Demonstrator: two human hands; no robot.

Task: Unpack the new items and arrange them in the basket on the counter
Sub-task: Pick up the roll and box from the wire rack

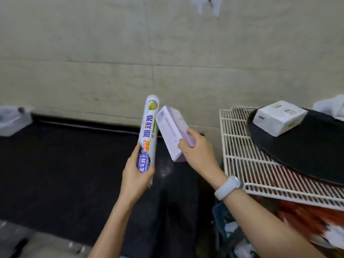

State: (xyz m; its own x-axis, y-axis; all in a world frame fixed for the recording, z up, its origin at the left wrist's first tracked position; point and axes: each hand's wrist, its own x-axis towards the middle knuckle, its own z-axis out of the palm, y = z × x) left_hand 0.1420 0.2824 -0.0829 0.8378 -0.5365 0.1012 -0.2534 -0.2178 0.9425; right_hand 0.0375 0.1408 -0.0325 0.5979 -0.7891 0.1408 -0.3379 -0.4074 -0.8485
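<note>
My left hand [137, 174] grips the lower end of a white cling-film roll [149, 127] with blue print, held nearly upright over the dark counter [61, 175]. My right hand [197, 148], with a pale watch on its wrist, holds a flat lilac box [172, 130] tilted next to the roll's upper half, almost touching it. A white packet of tissues [279, 117] lies inside a black round basket [305, 157] at the right. The basket rests on a white wire rack [247, 161].
A beige tiled wall [167, 53] runs behind the counter. A clear plastic container [13, 121] stands at the far left edge. Red and white bags [307, 220] lie under the rack at the lower right. White cloth [331, 107] shows behind the basket.
</note>
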